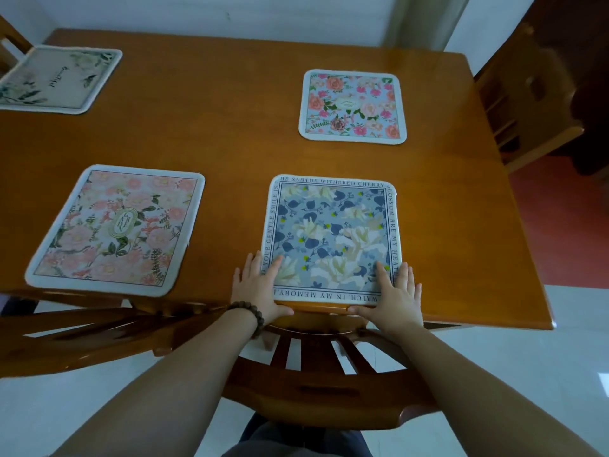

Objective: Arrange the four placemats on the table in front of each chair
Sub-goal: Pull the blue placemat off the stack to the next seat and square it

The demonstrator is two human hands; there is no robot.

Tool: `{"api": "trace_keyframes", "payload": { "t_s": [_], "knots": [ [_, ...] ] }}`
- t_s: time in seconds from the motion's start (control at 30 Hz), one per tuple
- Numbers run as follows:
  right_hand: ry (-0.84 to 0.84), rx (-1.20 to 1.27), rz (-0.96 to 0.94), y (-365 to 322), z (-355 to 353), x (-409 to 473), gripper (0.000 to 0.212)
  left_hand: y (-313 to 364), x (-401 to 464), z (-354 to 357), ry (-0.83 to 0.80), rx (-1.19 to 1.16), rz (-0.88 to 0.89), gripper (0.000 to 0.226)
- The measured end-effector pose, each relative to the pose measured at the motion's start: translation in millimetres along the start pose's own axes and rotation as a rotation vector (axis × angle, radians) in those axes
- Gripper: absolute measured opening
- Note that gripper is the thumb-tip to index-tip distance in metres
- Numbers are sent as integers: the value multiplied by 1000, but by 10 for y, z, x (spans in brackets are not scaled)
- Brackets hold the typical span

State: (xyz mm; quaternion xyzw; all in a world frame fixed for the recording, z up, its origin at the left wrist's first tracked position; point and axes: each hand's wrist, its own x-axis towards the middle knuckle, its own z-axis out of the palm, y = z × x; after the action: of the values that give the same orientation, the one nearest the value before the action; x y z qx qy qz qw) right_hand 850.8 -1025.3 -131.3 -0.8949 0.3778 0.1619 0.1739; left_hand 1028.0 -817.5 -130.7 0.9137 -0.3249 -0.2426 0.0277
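A blue-grey floral placemat (331,239) with lettering round its border lies at the near edge of the wooden table (237,133), right above a chair back. My left hand (258,288) rests flat on its near left corner and my right hand (393,296) on its near right corner, fingers spread, thumbs along the near edge. A pink floral placemat (117,227) lies near left. A light-blue placemat with pink roses (352,107) lies far right. A pale placemat with green leaves (61,79) lies far left.
A wooden chair (329,374) stands right below my arms, pushed to the table edge. Another chair back (75,338) is at the near left. A third chair (530,100) stands at the table's right end, and part of another shows at the far left (10,47).
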Motion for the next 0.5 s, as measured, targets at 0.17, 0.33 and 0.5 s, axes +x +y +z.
{"api": "trace_keyframes", "payload": {
  "t_s": [0.17, 0.33, 0.5],
  "knots": [
    [32, 50, 105, 63, -74, -15, 143, -22, -80, 33, 59, -21, -166, 137],
    [-31, 52, 186, 93, -46, 18, 148, -18, -52, 34, -48, 58, -184, 141],
    [-28, 87, 176, 58, -26, -15, 143, -26, -73, 36, -54, 68, -179, 137]
  ]
}}
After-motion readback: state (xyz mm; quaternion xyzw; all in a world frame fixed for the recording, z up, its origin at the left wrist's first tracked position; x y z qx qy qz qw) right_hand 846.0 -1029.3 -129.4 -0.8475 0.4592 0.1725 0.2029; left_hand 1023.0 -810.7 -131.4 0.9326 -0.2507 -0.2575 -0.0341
